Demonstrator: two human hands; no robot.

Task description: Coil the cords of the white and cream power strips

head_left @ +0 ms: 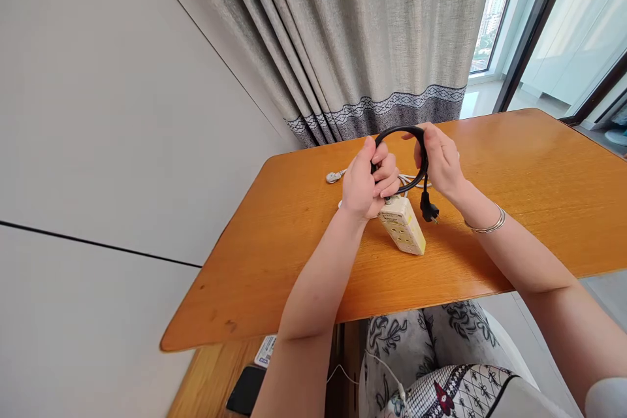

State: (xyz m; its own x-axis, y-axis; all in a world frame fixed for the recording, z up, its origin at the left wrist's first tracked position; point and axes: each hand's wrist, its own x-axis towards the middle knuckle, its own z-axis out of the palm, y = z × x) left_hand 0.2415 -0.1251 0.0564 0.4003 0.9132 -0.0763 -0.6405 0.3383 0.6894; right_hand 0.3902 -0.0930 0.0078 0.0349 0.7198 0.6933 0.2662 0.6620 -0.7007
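Observation:
A black power cable [398,132] is coiled into a loop above the orange wooden table [514,196]. My left hand [367,181] is closed around the loop's left side. My right hand [439,160] is closed around its right side, and a silver bangle sits on that wrist. The cable's black plug [429,209] dangles below my right hand, just above the tabletop. A cream power strip [403,225] lies on the table under my hands, with its white cord [409,179] running back behind them to a white plug [334,176].
A grey wall runs along the left and a grey patterned curtain [353,32] hangs behind the table. A glass door and window stand at the right. A dark phone [246,389] lies on a lower wooden surface below the table's near edge.

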